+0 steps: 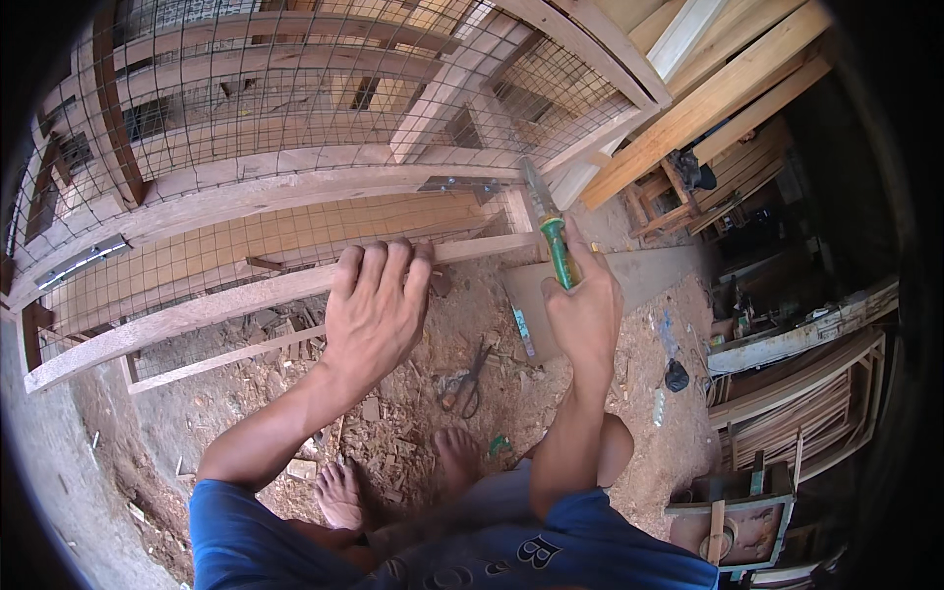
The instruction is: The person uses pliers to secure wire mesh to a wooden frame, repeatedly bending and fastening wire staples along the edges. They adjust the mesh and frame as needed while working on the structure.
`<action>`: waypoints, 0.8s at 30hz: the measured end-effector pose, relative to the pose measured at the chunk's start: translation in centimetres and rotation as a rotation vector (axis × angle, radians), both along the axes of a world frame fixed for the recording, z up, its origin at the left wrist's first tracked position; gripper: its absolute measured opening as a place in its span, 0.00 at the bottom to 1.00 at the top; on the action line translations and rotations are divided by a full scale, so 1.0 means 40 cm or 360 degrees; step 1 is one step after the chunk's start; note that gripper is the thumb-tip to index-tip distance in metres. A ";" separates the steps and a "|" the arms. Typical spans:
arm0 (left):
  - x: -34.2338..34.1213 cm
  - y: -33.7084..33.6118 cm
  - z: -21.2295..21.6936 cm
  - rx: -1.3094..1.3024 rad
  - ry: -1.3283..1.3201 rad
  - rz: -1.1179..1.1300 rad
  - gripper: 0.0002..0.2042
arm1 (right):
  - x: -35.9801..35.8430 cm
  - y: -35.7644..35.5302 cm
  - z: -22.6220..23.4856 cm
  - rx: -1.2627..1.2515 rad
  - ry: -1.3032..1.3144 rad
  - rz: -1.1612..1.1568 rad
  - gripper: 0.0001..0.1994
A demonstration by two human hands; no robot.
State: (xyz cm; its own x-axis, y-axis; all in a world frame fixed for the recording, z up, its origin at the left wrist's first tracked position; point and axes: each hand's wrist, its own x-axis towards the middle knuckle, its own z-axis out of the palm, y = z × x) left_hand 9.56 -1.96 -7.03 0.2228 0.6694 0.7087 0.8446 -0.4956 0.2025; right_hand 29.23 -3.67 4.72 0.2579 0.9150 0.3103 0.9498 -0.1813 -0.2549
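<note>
While your left hand (379, 300) curls its fingers over the top of the pale wooden rail (236, 301) of the lower hinged flap, grasping it near the middle, your right hand (587, 305) has its fingers clenched around the green-handled hand tool (557, 246), the index finger stretched along the handle; the tool's blade points up and away from you, just beyond the flap's right end, with its tip near the lower right corner of the wire-meshed wooden frame (246, 192); whether the tip touches the mesh, you cannot tell from this view; two metal hinges, one at the left (84, 264) and one at the right (472, 184), sit along the frame's lower edge; below, dark-bladed shears (467, 388) lie on the shaving-strewn floor (639, 393), ahead of your bare feet (339, 494); a black bundle (677, 376) rests farther right, and long planks (708, 103) lean beyond the frame's right side.
</note>
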 end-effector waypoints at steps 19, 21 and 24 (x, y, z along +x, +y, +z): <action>0.008 0.002 -0.002 0.0031 0.0005 0.0017 0.21 | 0.021 0.014 0.065 -0.0264 0.0019 -0.0018 0.38; 0.006 0.003 -0.002 0.0079 0.0012 0.0032 0.20 | 0.041 -0.013 0.053 -0.0116 0.0075 0.0036 0.37; 0.005 0.008 -0.001 0.0099 0.0007 0.0059 0.20 | 0.066 -0.048 -0.019 0.0289 0.0423 0.0163 0.37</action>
